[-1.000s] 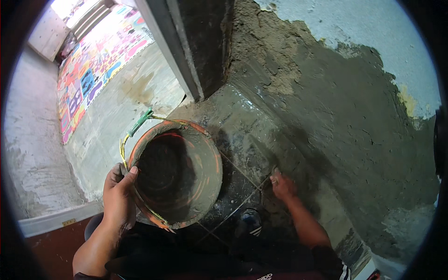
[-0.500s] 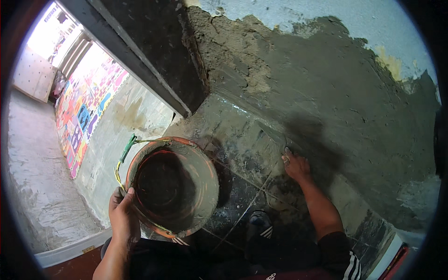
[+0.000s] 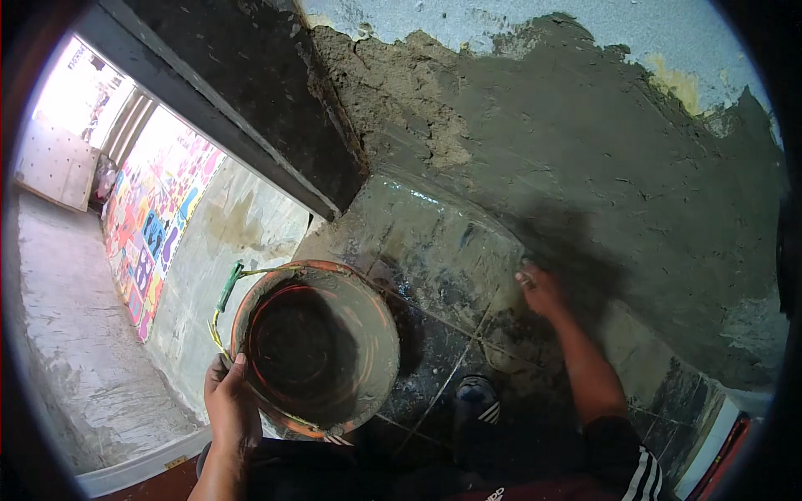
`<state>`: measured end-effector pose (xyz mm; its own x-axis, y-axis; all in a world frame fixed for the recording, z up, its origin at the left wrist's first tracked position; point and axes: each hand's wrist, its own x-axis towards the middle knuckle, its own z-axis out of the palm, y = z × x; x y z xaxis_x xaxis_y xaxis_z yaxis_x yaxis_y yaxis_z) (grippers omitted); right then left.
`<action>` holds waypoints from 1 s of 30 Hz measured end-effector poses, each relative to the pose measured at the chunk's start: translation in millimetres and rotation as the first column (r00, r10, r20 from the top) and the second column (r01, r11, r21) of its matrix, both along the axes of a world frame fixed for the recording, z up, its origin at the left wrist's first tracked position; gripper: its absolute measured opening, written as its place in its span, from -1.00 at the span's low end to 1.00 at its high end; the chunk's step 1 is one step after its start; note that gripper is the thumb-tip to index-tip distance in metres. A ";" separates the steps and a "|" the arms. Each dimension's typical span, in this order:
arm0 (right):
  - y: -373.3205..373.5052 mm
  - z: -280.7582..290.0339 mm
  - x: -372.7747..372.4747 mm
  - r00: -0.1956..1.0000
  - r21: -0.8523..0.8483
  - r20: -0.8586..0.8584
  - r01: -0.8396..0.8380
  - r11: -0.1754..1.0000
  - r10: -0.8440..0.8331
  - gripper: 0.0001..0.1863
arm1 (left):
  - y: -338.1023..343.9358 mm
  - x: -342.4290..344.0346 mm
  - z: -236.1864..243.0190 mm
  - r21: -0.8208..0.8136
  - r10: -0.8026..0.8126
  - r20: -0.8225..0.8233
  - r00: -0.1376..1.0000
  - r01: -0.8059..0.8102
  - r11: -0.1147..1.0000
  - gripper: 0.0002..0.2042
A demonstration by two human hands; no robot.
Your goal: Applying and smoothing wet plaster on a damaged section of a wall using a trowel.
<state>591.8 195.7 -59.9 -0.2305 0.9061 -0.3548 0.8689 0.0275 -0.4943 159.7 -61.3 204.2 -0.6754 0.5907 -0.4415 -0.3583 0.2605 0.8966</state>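
At the lower left, my left hand (image 3: 231, 402) grips the orange bucket (image 3: 375, 338) at its rim, where the wire handle meets it. Grey mortar smears coat the bucket's inner wall, and the inside is dark. A green grip (image 3: 229, 286) sits on the yellowish wire handle, which hangs out to the left. My right hand (image 3: 543, 290) is closed round a trowel (image 3: 525, 260) low against the wall. Its blade is hard to make out against the grey. Fresh grey plaster (image 3: 618, 192) covers the wall beside that hand.
A dark door frame (image 3: 251, 92) stands at the upper left, with a colourful patterned mat (image 3: 154, 234) beyond it. Above the plaster, the wall shows light blue paint (image 3: 652, 33). Dark tiles (image 3: 430, 359) lie underfoot, near my shoe (image 3: 476, 397). Rough mortar (image 3: 393, 83) borders the frame.
My right hand has shifted slightly right with the trowel, whose blade shows less clearly now. The bucket and my left hand sit a little lower in view, as the whole view has shifted.
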 end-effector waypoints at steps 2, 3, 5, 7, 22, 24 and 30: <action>6.9 4.8 19.5 0.998 0.007 -0.063 -0.005 1.000 0.005 -0.47 | -0.7 -0.3 -0.8 -0.006 0.009 0.003 1.000 -0.009 1.000 -0.76; 9.4 7.7 28.8 0.994 0.011 -0.110 -0.002 1.000 0.003 -0.45 | -0.7 -0.6 -1.2 0.001 0.003 0.001 1.000 -0.003 1.000 -0.76; 10.0 18.7 49.4 0.989 0.010 -0.149 -0.012 1.000 0.014 -0.45 | -1.4 -0.6 -1.8 0.009 0.004 0.000 1.000 -0.004 1.000 -0.76; 0.6 28.0 59.5 0.985 0.001 -0.174 -0.016 1.000 0.016 -0.45 | -2.0 -1.1 -1.1 -0.008 0.016 -0.007 1.000 -0.016 1.000 -0.75; -33.4 -15.0 3.2 0.944 0.057 0.319 -0.108 0.992 0.085 -0.42 | 1.0 3.1 -0.3 -0.016 -0.003 0.002 1.000 0.003 1.000 -0.74; -13.2 -10.6 2.9 0.932 0.079 0.361 -0.063 0.995 0.031 -0.45 | 0.6 3.6 -0.9 -0.015 0.007 -0.015 1.000 -0.007 1.000 -0.74; 11.6 43.7 9.5 0.943 0.009 0.334 -0.018 1.000 0.014 -0.47 | -0.8 1.3 -3.4 -0.032 0.005 -0.039 0.999 -0.006 0.999 -0.77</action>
<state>601.4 207.3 -16.2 -0.1154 0.9077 -0.4034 0.9833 0.0468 -0.1759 161.0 -62.1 200.8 -0.6956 0.5729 -0.4334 -0.3248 0.2874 0.9011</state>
